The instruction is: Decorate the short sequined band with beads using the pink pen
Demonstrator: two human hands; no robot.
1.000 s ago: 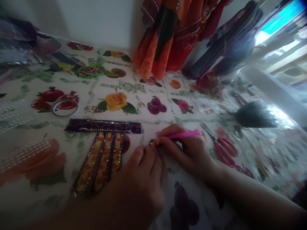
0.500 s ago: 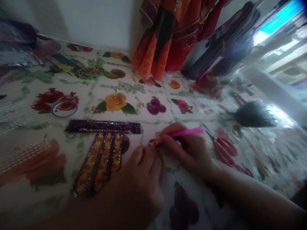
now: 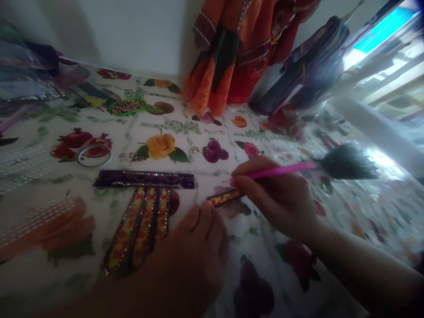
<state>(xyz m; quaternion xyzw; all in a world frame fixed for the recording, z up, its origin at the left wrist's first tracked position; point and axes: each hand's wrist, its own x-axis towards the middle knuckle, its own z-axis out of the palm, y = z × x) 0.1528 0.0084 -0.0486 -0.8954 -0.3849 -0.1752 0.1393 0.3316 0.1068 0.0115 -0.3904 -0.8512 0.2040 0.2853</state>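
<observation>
Gripping: right hand (image 3: 281, 201) had its fingers (image 3: 243, 183) closed round a pink tool (image 3: 276, 170), which pointed toward 9 o'clock.
Tool tip: sat just above the small orange-and-yellow strip (image 3: 224, 197) on the worktop (image 3: 265, 132); contact could not be judged.
Left hand (image 3: 195, 260): lay curled at 6 o'clock, fingertips just short of the strip's near end, holding nothing visible.
Strip location: centre of view, between both hands.
At 9 o'clock: purple beaded band (image 3: 145, 179) crossing three orange beaded bands (image 3: 141, 227).
At 10 o'clock: tape roll (image 3: 94, 155), green bead tray (image 3: 127, 106).
At 3 o'clock: dark tassel (image 3: 346, 161).
At 12 o'clock: orange fabric (image 3: 232, 57).
</observation>
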